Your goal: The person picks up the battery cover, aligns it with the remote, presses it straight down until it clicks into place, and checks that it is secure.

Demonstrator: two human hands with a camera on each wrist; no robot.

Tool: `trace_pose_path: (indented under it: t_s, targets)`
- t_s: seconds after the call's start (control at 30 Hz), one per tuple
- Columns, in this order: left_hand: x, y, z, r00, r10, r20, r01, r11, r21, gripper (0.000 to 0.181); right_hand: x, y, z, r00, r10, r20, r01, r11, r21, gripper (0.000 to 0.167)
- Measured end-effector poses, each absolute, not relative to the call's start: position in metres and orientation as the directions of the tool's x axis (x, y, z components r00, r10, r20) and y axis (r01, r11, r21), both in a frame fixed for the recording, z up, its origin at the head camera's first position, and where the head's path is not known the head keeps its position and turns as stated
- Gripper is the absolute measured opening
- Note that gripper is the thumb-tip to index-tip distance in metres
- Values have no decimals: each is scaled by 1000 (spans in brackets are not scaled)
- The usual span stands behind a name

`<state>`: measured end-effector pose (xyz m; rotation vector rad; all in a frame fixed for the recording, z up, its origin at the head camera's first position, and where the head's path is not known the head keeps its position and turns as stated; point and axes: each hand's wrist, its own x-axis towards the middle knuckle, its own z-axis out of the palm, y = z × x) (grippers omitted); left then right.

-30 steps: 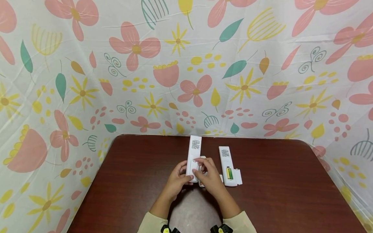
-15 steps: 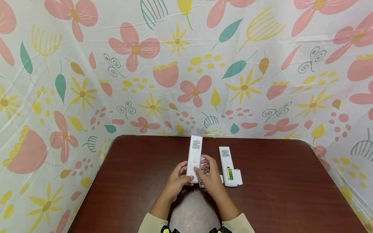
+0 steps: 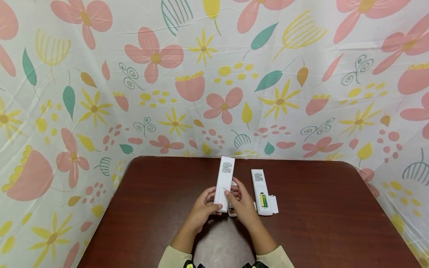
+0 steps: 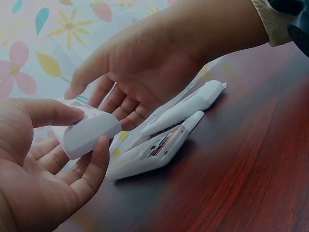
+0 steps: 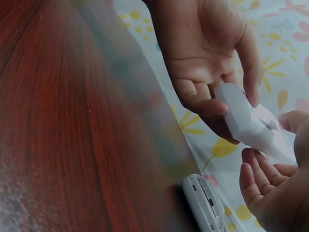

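Note:
A white remote control (image 3: 226,176), back side up with a printed label at its far end, is held above the table. My left hand (image 3: 201,210) grips its near end, thumb across the back and fingers beneath. My right hand (image 3: 244,208) holds its right side, the thumb lying on the battery cover (image 3: 222,194) and the other fingers curled at the edge. The cover appears to sit in place on the back. Behind the right hand, another white remote (image 4: 140,166) lies on the table with its battery compartment uncovered; the head view shows only parts of it.
To the right lies one more white remote (image 3: 259,188), with green and yellow batteries (image 3: 263,201) exposed and a loose-looking cover (image 3: 273,204) beside it. The dark red-brown table (image 3: 321,223) ends at a flower-printed cloth (image 3: 201,93) behind.
My right forefinger has moved off the battery cover to the remote's right edge; the thumb stays on the cover. The held remote has shifted slightly right. The remote lying at the right has not moved.

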<state>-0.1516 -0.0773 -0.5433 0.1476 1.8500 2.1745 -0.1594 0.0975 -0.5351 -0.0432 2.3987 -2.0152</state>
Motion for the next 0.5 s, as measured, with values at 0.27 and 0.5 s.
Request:
trace_pose_path:
  t_s: [0.27, 0.5]
  targets:
    - [-150, -74, -542, -947, 302, -107, -154, -136, 979, 65, -159, 95, -533, -1000, -5, -7, 6, 149, -989, 55]
    - [-149, -72, -544, -942, 320, -98, -147, -130, 981, 65, -159, 93, -533, -1000, 8, -9, 9, 89, -996, 46]
